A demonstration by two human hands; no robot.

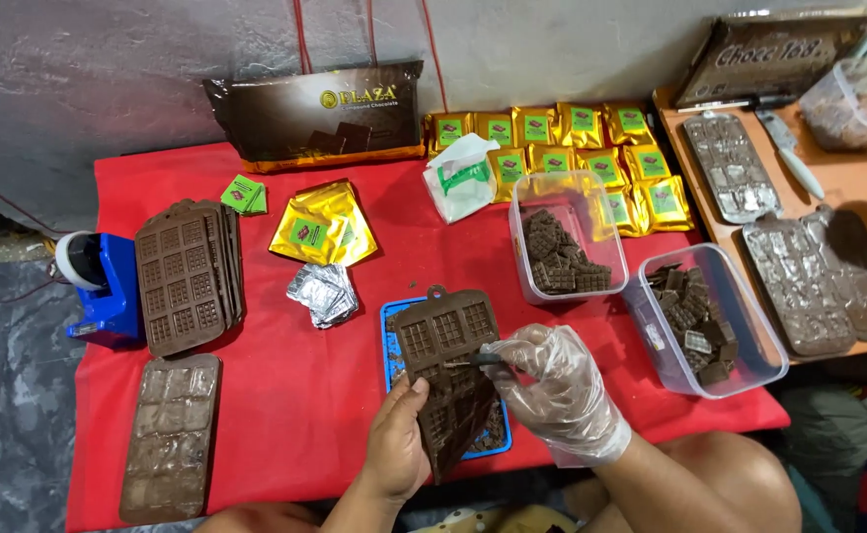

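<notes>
The bare left hand [399, 449] pinches the near edge of a brown chocolate mould [448, 380], fingers clamped on it, tilting it over a blue tray [391, 326]. The gloved right hand [557, 390] has its fingers closed on a small tool [478, 361], possibly a knife, its tip at the mould's middle. Work one cavity at a time, mould steady above the tray so pieces drop in. Farther off sit two clear tubs [567, 242] [705, 321] of chocolate pieces, a stack of moulds [189, 276], foil squares [323, 294], and gold packets [572, 148].
</notes>
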